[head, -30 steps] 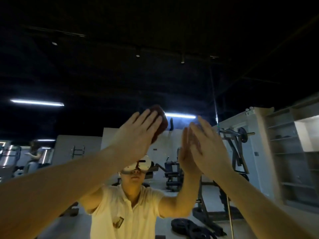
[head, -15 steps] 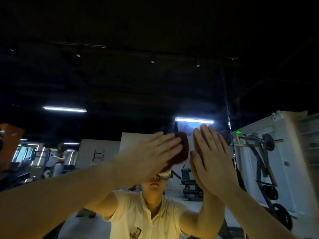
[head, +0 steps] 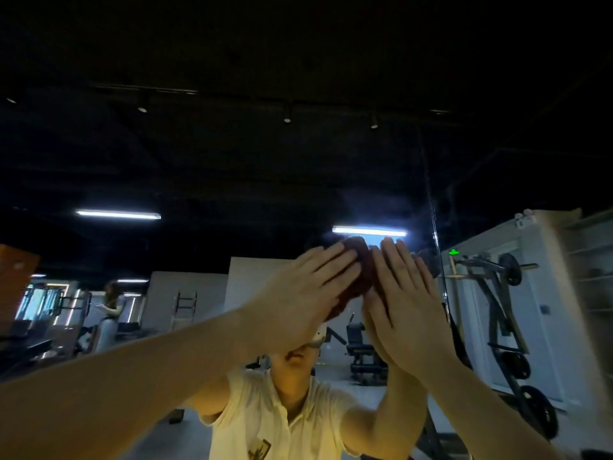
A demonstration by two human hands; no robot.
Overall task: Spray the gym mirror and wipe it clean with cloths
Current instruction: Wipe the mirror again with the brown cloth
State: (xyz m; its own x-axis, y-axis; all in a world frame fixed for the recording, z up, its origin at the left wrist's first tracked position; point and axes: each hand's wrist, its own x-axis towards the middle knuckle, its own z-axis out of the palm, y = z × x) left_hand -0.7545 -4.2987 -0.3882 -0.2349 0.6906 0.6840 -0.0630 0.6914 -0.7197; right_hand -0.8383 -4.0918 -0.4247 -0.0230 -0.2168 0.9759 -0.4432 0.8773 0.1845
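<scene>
Left hand (head: 298, 293) lies flat, fingers straight and nearly together, pressing a crumpled dark reddish-brown cloth (head: 360, 273) against the large gym wall mirror (head: 199, 154). Right hand (head: 404, 310) is flat on the glass just beside the cloth, fingers straight and close together. The cloth shows between both hands.

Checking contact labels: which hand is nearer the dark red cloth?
Left. The left hand lies flat on the cloth, fingers over it; the right hand sits open just right of it.
</scene>
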